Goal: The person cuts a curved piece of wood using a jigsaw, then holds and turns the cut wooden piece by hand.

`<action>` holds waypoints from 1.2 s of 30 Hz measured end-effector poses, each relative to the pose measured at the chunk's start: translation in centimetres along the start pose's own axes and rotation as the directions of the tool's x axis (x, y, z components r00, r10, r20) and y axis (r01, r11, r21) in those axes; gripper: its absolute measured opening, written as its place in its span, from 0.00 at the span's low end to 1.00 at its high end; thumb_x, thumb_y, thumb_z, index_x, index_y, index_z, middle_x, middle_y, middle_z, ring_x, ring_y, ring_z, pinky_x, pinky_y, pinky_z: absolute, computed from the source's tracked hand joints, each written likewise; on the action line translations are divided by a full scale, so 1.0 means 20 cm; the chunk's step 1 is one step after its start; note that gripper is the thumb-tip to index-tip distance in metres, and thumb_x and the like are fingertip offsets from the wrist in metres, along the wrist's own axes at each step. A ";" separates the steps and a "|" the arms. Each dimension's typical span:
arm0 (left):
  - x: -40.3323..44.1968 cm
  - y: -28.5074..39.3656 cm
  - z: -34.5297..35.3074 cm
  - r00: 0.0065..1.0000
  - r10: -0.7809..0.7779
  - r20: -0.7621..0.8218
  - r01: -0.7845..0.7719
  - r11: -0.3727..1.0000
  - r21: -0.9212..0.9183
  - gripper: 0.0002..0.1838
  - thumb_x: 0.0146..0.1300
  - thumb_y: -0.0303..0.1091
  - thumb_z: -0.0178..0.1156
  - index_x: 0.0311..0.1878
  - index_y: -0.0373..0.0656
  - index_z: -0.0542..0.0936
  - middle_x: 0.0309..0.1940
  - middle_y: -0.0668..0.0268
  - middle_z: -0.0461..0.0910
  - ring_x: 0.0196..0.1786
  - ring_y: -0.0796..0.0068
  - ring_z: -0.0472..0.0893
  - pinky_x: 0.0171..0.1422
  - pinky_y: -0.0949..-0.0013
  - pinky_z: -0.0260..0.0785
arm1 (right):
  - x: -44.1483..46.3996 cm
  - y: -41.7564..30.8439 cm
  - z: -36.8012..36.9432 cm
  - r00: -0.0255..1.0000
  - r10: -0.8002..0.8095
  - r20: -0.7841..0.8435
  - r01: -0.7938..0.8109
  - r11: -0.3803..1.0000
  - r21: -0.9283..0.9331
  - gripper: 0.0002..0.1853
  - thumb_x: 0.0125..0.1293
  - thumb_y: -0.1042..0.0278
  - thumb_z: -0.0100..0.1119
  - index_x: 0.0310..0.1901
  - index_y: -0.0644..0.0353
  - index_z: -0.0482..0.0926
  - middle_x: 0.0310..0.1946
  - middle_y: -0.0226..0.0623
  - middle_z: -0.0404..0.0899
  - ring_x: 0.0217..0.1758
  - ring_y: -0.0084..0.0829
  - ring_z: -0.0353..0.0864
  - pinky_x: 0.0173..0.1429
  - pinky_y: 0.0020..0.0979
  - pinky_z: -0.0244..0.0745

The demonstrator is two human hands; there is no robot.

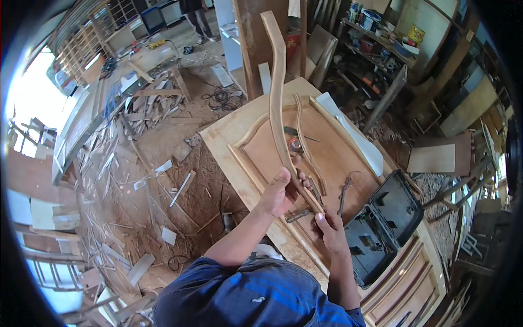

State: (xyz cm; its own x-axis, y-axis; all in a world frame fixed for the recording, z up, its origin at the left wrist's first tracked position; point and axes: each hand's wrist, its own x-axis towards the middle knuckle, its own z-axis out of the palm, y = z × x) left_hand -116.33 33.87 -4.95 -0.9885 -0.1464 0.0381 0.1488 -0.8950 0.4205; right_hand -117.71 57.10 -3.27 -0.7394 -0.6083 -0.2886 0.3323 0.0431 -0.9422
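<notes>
A long curved wooden moulding (277,98) rises away from me over a carved wooden door panel (223,131). My left hand (280,195) is closed round its lower part, thumb on top. Close to its near end, my right hand (330,228) grips the same moulding with the thumb on its side. Under it on the panel lie a thinner curved wooden strip (317,173) and a small round orange-and-dark object (295,145), partly hidden. A dark metal tool (298,216) rests below my left hand.
An open black tool case (400,210) sits on the panel at right. Wood scraps and offcuts (147,117) litter the dirt floor at left. Cluttered shelves (376,41) stand at back right. A person (196,19) stands far back.
</notes>
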 end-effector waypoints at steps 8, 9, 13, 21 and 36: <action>-0.52 -0.09 0.36 0.959 0.276 -0.067 -0.088 0.513 0.854 0.18 0.82 0.41 0.71 0.64 0.38 0.90 0.61 0.56 0.92 0.60 0.63 0.91 0.66 0.59 0.84 | -0.46 0.03 -0.24 0.990 -0.141 -0.025 0.140 0.989 -0.048 0.17 0.90 0.57 0.59 0.63 0.64 0.85 0.28 0.19 0.72 0.25 0.13 0.65 0.29 0.22 0.57; -0.63 -0.08 0.46 0.931 0.360 -0.062 -0.063 0.327 0.943 0.15 0.81 0.37 0.71 0.60 0.37 0.91 0.59 0.55 0.93 0.58 0.63 0.92 0.63 0.61 0.85 | -0.50 0.04 -0.26 0.989 -0.149 0.001 0.149 0.988 -0.036 0.17 0.90 0.57 0.59 0.62 0.63 0.85 0.28 0.19 0.72 0.24 0.13 0.65 0.29 0.22 0.57; -0.98 -0.05 0.78 0.671 0.485 0.561 -0.509 -0.248 0.824 0.08 0.67 0.28 0.82 0.45 0.35 0.93 0.37 0.58 0.94 0.41 0.66 0.94 0.52 0.64 0.87 | -0.59 0.07 -0.33 0.992 -0.123 0.030 0.124 0.992 -0.014 0.15 0.90 0.56 0.60 0.59 0.60 0.86 0.27 0.19 0.72 0.24 0.12 0.65 0.27 0.21 0.56; -1.47 0.04 1.36 0.366 0.413 0.834 -0.878 -0.142 0.456 0.18 0.64 0.43 0.86 0.38 0.40 0.89 0.30 0.66 0.88 0.35 0.68 0.91 0.47 0.61 0.87 | -0.55 0.18 -0.17 0.995 -0.054 0.088 0.058 0.997 -0.044 0.19 0.90 0.53 0.60 0.62 0.61 0.86 0.28 0.20 0.73 0.21 0.10 0.63 0.23 0.19 0.54; -1.45 0.92 0.71 0.398 0.767 0.504 -0.415 -0.339 0.844 0.17 0.60 0.28 0.86 0.29 0.38 0.82 0.28 0.61 0.88 0.33 0.68 0.90 0.42 0.61 0.85 | 0.15 0.11 0.69 0.973 0.014 0.232 0.029 0.983 -0.181 0.13 0.88 0.58 0.63 0.57 0.59 0.87 0.27 0.18 0.72 0.25 0.12 0.66 0.28 0.23 0.58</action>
State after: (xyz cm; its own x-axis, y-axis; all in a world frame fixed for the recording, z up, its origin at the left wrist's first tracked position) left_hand -85.25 27.68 14.58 -0.2927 -0.5322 0.7944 0.3367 0.7202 0.6066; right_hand -111.07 44.54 -3.95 -0.5789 -0.7746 -0.2546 0.1996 0.1681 -0.9653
